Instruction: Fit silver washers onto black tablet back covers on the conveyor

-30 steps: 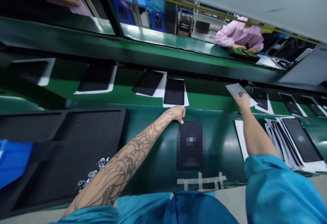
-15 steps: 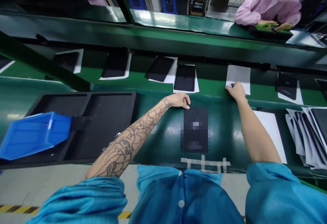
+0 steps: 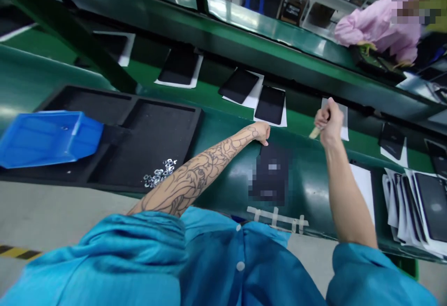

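Reading my head-camera feed, I identify the flat black rectangular tablet (image 3: 270, 173) lying on the dark green conveyor belt (image 3: 307, 189); its face markings are obscured by blur. Assessment: the slab should handle as light, stiff, slick and fragile, so take hold by its long edges and keep pressure off the face. The tattooed left hand (image 3: 261, 132) rests released, fingers loosely curled, touching the belt at the tablet's far edge. The right hand (image 3: 328, 122) is clenched around a pale slender strip (image 3: 314, 132), whose nature I cannot tell, just past the tablet's far right corner. Beyond the tablet lie black tablets on white paper sheets (image 3: 269, 105); to its right is a fanned stack of papered tablets (image 3: 431, 206); to its left sit a black foam tray (image 3: 157, 129), loose metal washers (image 3: 159, 173) and a blue plastic bin (image 3: 49, 138). Nothing obstructs the left hand's path to it.
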Demonstrator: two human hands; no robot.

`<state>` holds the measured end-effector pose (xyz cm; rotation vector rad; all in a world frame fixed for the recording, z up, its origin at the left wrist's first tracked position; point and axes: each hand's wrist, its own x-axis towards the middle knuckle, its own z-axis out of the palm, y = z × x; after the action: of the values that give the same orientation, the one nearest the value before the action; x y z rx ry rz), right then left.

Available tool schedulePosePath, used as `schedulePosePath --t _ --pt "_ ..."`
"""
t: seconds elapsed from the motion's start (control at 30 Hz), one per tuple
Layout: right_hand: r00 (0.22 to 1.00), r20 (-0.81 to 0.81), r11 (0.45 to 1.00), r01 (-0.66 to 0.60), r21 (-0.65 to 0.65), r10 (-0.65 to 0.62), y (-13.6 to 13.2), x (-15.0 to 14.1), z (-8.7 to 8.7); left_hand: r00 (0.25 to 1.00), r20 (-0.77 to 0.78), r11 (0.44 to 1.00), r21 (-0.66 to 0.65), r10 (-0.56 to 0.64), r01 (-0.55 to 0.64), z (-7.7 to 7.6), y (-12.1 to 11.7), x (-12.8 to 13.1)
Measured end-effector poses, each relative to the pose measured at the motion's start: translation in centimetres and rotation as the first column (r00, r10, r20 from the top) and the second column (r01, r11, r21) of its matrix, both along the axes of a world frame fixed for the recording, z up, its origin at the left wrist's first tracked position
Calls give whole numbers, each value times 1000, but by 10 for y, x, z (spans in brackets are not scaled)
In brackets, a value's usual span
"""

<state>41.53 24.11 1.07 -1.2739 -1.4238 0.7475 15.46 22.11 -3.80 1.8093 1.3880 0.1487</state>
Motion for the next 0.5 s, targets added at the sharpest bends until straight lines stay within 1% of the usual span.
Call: schedulePosePath --t 0.03,0.07,0.1,0.17,0.2,0.23,0.27,0.33,0.37,0.43,0.5 --pt "983 -143 993 -118 15 119 -16 -26 6 999 35 1000 20 14 -15 6 -8 -5" --pt "945 -254 978 -202 46 207 -32 -52 9 997 73 999 43 27 -30 11 -18 -13" --pt "903 -334 962 -260 80 271 -46 -75 8 991 124 995 78 45 -55 15 -33 -24" --pt "839 -433 944 -305 125 328 -68 -111 0 965 243 973 176 103 -148 20 -71 -59" --pt "822 -463 943 -308 127 331 -74 -123 -6 935 319 938 249 156 -242 21 -95 -82" --pt "812 -485 945 -307 115 323 -78 -133 -13 906 364 887 316 214 -337 22 -120 -107" --pt "806 -503 946 -309 94 313 -79 -140 -19 893 352 827 384 281 -412 22 -147 -135" --pt "793 -526 943 -328 55 307 -77 -147 -28 874 193 714 512 446 -478 23 -198 -190" --pt "786 -532 937 -346 44 315 -76 -149 -32 846 91 689 538 525 -485 22 -220 -215" --pt "782 -526 927 -375 29 333 -72 -150 -37 795 -64 704 509 604 -494 18 -258 -254" --pt "796 -500 921 -389 10 342 -71 -149 -39 752 -133 708 475 645 -523 12 -282 -275"
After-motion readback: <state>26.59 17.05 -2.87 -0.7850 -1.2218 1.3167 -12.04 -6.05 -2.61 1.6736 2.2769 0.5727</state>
